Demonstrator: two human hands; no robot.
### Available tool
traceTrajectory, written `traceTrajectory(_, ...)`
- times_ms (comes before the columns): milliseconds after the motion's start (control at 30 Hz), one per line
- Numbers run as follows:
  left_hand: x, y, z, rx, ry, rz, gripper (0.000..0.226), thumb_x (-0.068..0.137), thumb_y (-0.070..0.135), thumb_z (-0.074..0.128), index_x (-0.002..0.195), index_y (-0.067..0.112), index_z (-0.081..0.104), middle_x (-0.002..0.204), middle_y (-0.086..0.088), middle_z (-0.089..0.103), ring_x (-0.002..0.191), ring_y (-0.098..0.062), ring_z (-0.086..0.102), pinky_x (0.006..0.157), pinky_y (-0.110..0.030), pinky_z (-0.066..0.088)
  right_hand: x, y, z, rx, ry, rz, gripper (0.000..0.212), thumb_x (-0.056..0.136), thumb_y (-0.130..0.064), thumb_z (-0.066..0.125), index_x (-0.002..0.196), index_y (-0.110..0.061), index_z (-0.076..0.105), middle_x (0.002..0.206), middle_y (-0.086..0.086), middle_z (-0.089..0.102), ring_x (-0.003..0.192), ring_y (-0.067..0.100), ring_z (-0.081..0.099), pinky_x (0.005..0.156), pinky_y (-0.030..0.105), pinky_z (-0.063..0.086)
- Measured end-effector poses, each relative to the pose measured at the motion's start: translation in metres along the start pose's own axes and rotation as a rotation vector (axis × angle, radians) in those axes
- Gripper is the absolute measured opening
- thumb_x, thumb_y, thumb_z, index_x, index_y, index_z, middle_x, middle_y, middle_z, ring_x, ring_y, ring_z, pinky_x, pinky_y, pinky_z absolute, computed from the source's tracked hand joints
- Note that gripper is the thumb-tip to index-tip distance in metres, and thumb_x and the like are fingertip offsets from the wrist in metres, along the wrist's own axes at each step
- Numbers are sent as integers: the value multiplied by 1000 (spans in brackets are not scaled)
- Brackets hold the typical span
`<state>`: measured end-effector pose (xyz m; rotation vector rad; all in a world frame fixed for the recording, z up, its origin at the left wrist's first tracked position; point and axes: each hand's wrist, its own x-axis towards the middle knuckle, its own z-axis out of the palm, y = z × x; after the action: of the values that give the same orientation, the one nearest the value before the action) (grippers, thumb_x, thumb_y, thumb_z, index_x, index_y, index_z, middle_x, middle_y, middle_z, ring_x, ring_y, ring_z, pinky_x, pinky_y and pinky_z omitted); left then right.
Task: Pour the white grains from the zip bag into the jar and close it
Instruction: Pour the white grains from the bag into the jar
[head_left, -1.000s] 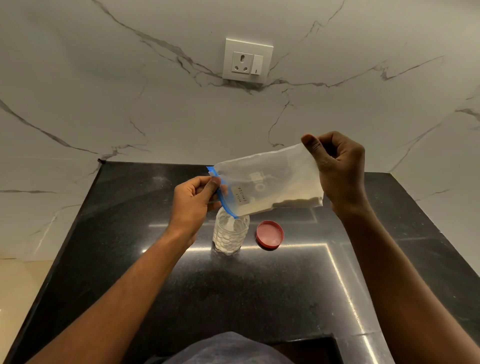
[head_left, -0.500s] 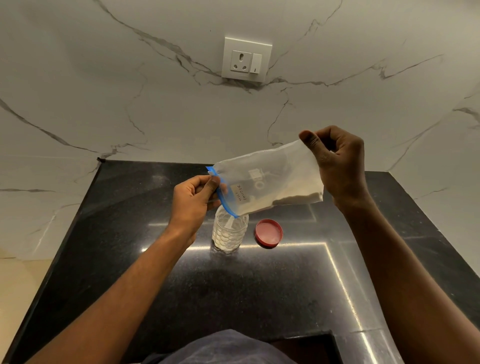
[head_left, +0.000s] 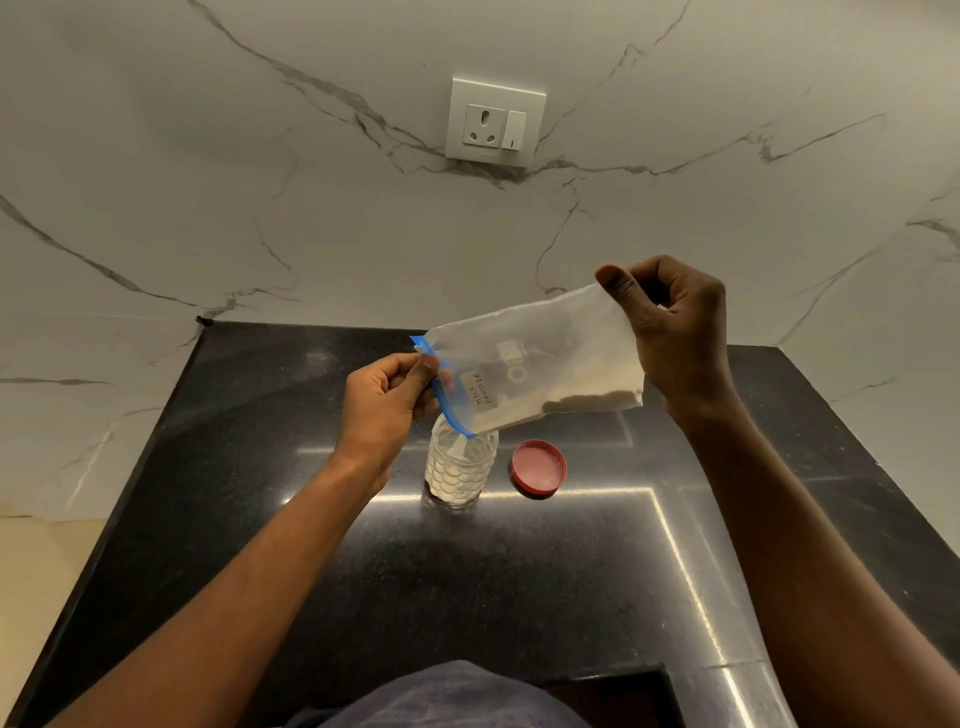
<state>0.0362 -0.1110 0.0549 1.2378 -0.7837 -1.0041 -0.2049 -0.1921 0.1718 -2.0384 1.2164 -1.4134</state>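
A clear zip bag (head_left: 540, 364) with a blue zip edge and a small paper label hangs tilted over a clear plastic jar (head_left: 460, 470). My left hand (head_left: 387, 402) pinches the blue zip end just above the jar's mouth. My right hand (head_left: 670, 332) grips the bag's far corner and holds it higher. White grains lie along the bag's lower edge and stream from the low zip corner into the jar, which is more than half full. The red lid (head_left: 538, 467) lies upside down on the counter right of the jar.
The jar and lid stand on a black polished stone counter (head_left: 311, 571) that meets a white marble wall. A white wall socket with a switch (head_left: 494, 122) sits on the wall above. The counter's left edge drops off to a pale floor.
My right hand has lifted the bag's far corner, so the bag tilts more steeply. The level of white grains in the jar has risen and less remains in the bag.
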Motion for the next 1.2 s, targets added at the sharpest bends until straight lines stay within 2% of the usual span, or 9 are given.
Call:
traceTrajectory(267, -1, -2, -1, -12, 1, -14, 26, 102, 19, 66, 121, 3, 73, 110, -12, 80, 101, -26, 78, 83, -31, 66, -1, -3, 2, -27, -29, -22, 30, 96, -33, 73, 87, -5, 69, 79, 11, 68, 78, 37, 65, 71, 49, 59)
traceTrajectory(367, -2, -2, -1, -4, 1, -7, 25, 101, 20, 66, 120, 4, 74, 110, -10, 80, 98, -23, 78, 79, -27, 65, 0, -2, 2, -19, -13, -21, 33, 95, -33, 73, 88, -1, 70, 81, 16, 69, 78, 38, 65, 71, 52, 59)
traceTrajectory(533, -1, -2, 0, -4, 4, -11, 24, 102, 21, 67, 119, 5, 74, 107, -9, 81, 94, -19, 78, 80, -28, 66, 1, -2, 3, -15, -15, -19, 33, 95, -34, 73, 86, -3, 69, 79, 13, 68, 77, 37, 65, 71, 53, 59)
traceTrajectory(667, 0, -1, 0, -23, 8, -15, 23, 101, 21, 67, 117, 7, 75, 103, -5, 82, 89, -15, 78, 77, -26, 65, 2, -2, 2, -21, -19, -27, 27, 95, -35, 73, 85, -10, 69, 76, 3, 66, 75, 33, 65, 70, 50, 60)
traceTrajectory(900, 0, -3, 0, -26, 12, -14, 24, 101, 21, 67, 119, 5, 74, 107, -10, 81, 96, -22, 78, 81, -30, 66, 1, -4, 7, -45, -8, -62, 24, 95, -34, 74, 86, -13, 69, 76, 3, 67, 74, 32, 65, 69, 45, 59)
traceTrajectory(1000, 0, -2, 1, -39, 9, -19, 22, 101, 21, 67, 118, 8, 75, 105, -7, 82, 96, -20, 78, 81, -28, 66, 0, -4, 7, -43, -8, -60, 23, 95, -34, 73, 85, -14, 68, 75, -1, 66, 74, 31, 65, 69, 43, 59)
traceTrajectory(1200, -1, -1, 4, -64, 11, -24, 19, 101, 20, 67, 115, 10, 75, 101, -4, 82, 93, -16, 79, 79, -26, 65, -2, -5, 10, -62, -20, -69, 23, 96, -34, 73, 87, -14, 69, 78, 4, 69, 74, 29, 66, 68, 39, 58)
